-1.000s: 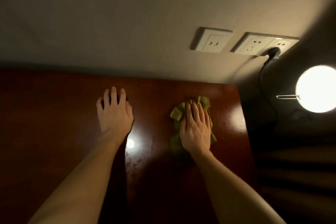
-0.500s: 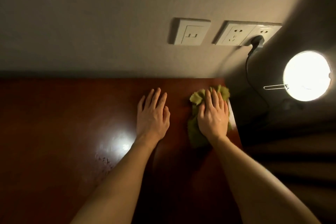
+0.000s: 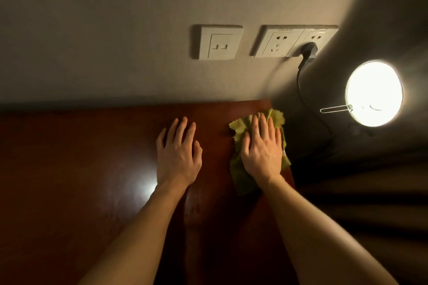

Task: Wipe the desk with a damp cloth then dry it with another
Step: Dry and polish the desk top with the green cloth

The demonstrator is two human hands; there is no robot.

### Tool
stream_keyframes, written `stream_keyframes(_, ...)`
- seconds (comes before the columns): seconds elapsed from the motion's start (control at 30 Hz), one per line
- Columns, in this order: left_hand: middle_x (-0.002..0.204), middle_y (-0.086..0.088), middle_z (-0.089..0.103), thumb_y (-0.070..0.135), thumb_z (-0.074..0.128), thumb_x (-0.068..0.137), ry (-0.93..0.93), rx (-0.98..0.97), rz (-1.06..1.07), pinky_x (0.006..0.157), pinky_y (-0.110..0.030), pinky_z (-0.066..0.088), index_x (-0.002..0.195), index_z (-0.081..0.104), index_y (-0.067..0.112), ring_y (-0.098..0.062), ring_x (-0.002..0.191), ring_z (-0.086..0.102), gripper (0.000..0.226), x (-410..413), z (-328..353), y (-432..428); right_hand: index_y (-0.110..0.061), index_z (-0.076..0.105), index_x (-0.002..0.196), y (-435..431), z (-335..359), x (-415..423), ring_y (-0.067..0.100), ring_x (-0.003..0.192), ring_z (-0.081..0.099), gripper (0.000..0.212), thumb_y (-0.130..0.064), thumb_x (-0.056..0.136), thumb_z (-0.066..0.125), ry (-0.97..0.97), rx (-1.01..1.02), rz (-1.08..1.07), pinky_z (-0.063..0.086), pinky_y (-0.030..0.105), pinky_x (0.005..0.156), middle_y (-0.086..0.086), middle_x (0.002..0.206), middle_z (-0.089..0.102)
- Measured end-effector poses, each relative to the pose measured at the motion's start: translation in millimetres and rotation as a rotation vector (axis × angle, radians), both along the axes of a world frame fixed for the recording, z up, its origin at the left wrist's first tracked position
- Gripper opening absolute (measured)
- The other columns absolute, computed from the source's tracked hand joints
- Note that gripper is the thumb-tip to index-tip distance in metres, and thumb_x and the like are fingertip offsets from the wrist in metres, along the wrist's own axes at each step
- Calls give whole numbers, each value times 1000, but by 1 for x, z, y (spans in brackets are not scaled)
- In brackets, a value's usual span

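Desk (image 3: pixel 69 192) far-R corner: green cloth (image 3: pixel 240 177) under flat R hand (image 3: pixel 261 152); L hand (image 3: pixel 178 157) flat, empty.

Bare forearms (image 3: pixel 143 227); bare left hand (image 3: pixel 178 155); bare right hand (image 3: pixel 261 152).

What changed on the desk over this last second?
The right hand slid the green cloth rightward to the right edge of the desk, near the far corner; the left hand slid right too. Unchanged: right hand flat on the cloth, left hand flat on the desk.
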State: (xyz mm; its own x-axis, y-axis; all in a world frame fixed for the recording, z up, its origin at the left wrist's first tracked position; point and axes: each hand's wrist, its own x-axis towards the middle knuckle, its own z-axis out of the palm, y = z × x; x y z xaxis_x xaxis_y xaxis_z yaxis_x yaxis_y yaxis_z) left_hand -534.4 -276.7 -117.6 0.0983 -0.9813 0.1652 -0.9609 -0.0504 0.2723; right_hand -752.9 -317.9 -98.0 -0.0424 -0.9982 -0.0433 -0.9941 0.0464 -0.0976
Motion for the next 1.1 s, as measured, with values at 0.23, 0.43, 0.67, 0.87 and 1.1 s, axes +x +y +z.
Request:
stream_keyframes(0.23,162,-8,46,35,43,102,21,-38,-6,124,-52,27,150,56,16,-27,154,36,53,-1,1,0,-25,19,167,48,4,17,21,162,0,68,-53,105,23,-36,42,63,7,46,132,0,175,11)
stream_keyframes(0.43,162,-7,46,36,41,102,19,-37,7,124,-52,28,151,56,18,-25,154,36,54,-1,-1,-1,-25,23,166,-19,4,7,23,162,8,68,-54,104,22,-38,13,50,7,44,132,2,174,19)
stream_keyframes(0.67,163,-7,45,37,40,102,31,-21,-3,124,-52,27,152,55,17,-26,155,34,55,-1,1,-1,-26,13,167,49,6,8,23,162,-2,67,-54,106,16,-1,43,-17,10,47,131,2,175,6)
stream_keyframes(0.87,161,-8,47,37,40,101,36,-35,12,124,-52,26,150,57,16,-27,154,36,55,-3,1,-2,-28,31,163,13,5,0,28,160,17,69,-52,99,30,-10,-7,-17,18,50,129,5,171,26)
stream_keyframes(1.1,166,-4,41,38,40,104,28,28,-4,127,-50,23,155,51,21,-23,157,29,54,0,5,0,-32,19,166,5,-1,-3,31,161,6,65,-56,106,22,-12,2,7,10,52,130,9,174,17)
